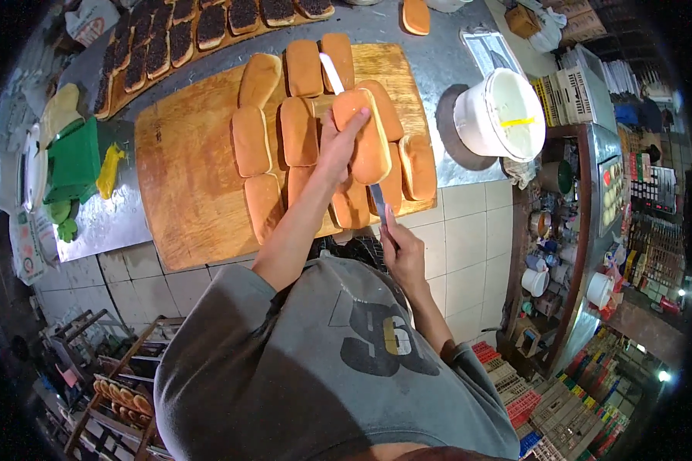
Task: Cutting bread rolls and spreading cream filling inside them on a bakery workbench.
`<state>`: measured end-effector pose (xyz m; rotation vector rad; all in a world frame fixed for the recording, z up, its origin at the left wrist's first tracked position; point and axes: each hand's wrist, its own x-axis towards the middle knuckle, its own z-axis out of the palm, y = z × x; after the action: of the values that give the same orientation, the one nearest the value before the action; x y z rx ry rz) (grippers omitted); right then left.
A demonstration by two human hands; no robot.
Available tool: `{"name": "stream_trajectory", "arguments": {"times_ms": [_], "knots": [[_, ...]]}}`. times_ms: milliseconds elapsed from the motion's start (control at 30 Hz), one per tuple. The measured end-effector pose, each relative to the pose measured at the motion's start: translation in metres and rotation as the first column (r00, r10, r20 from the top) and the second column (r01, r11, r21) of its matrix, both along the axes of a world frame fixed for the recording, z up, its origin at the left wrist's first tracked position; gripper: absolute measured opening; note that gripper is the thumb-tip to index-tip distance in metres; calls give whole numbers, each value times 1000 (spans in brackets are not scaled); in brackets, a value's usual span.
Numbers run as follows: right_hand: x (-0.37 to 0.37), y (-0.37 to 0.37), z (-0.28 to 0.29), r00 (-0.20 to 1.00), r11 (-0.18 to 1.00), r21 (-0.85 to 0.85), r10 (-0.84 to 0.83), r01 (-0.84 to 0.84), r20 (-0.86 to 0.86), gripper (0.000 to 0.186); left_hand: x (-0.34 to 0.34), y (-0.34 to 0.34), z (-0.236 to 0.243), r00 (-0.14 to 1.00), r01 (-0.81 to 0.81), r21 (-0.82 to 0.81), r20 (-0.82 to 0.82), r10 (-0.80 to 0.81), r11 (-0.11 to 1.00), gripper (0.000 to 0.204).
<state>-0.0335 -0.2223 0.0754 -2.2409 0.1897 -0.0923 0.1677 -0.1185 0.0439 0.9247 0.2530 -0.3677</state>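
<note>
My left hand (pixel 338 146) grips an oblong brown-topped bread loaf (pixel 370 150), its thumb on top, lifted over the wooden board (pixel 184 169). My right hand (pixel 402 247) is closed round the lower end of a long, narrow knife (pixel 377 201). Its grey blade runs up to the loaf, and a pale strip (pixel 332 73) in line with it sticks out past the far end. Whether the blade passes through the loaf or beneath it I cannot tell. Several similar loaves (pixel 298 131) lie in rows on the board around my hands.
At the back left, a board of dark-topped bread pieces (pixel 211 27). Right of the board stands a white bucket (pixel 484 115) with pale contents and a yellow-handled tool (pixel 517 122). A green container (pixel 73 161) and yellow plastic (pixel 110 170) sit left. One loaf (pixel 416 17) lies farther back.
</note>
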Motion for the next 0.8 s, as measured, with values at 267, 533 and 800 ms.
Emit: {"name": "stream_trajectory", "arguments": {"times_ms": [267,533,800], "knots": [[-83,-103,7,977,989,30,149,-146,-153,45,48,3,-22,980,-197,168,18,197,966,66],[-139,-212,10,962,1000,-10,23,-26,-271,35,69,-1,-39,987,10,969,31,-160,246,45],[-98,-258,14,962,1000,27,7,0,-273,34,107,-65,-44,729,-411,835,61,-681,-366,56]]}}
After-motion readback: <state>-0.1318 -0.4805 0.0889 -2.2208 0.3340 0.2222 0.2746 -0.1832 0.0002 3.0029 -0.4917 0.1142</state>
